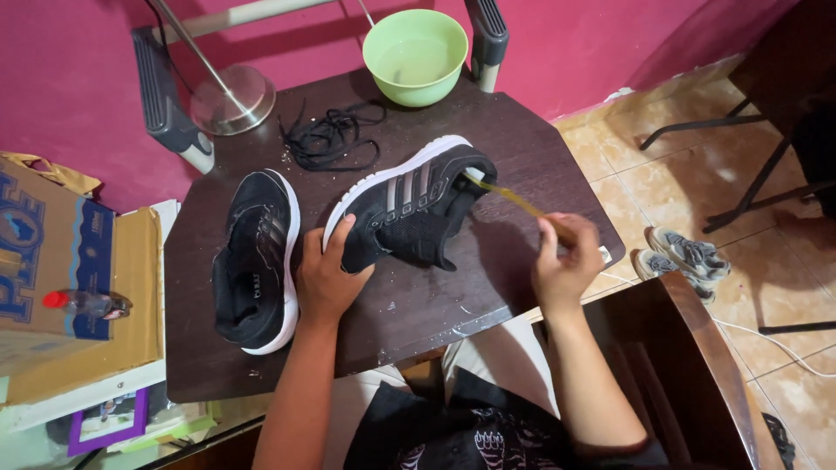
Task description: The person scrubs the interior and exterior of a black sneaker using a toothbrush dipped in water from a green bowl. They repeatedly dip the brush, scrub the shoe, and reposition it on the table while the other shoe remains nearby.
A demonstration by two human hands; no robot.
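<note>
The left hand [324,277] presses on the toe end of a black mesh sneaker with a white sole and grey side stripes [407,202], its fingers [341,235] curled over the sole edge so that the shoe stands tipped on its side near the middle of the dark brown wooden desk [514,165]. The right hand [564,261] has its fingers pinched closed around the handle of a thin yellowish brush [514,198], whose far end reaches into the heel opening of that tipped shoe.

Just to the left lies a second black sneaker with a white sole [254,261], resting on the desk with its opening facing up, close to the left wrist but not touching the held shoe. Behind both shoes a tangle of loose black laces [329,135] lies on the desk, and at the far edge stands a light green plastic bowl [415,54] holding cloudy liquid. A round metal lamp base [232,99] sits at the far left corner. On the tiled floor to the right lies a pair of grey sneakers [684,257].
</note>
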